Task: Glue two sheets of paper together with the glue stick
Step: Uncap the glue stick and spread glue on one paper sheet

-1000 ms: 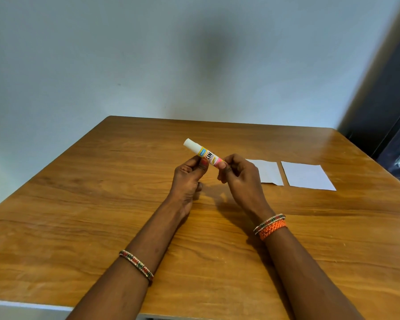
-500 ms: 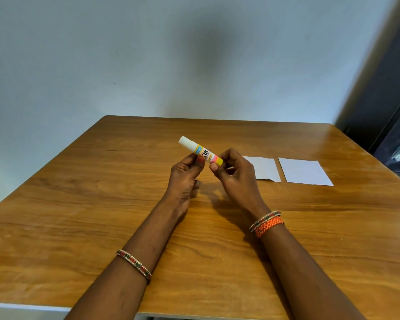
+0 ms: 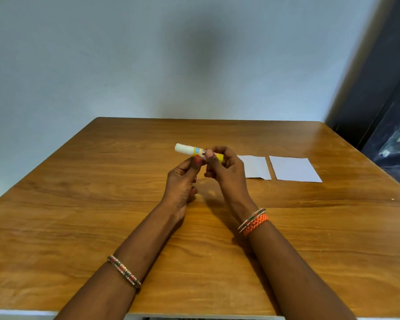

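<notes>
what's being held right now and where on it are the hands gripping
The glue stick, held above the table by both hands: the left hand pinches its labelled middle from below, the right hand grips its yellow end. The white cap end sticks out free.

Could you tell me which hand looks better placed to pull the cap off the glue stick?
Probably left: the left hand is nearer the white cap end of the glue stick; the right hand grips the yellow base.
</notes>
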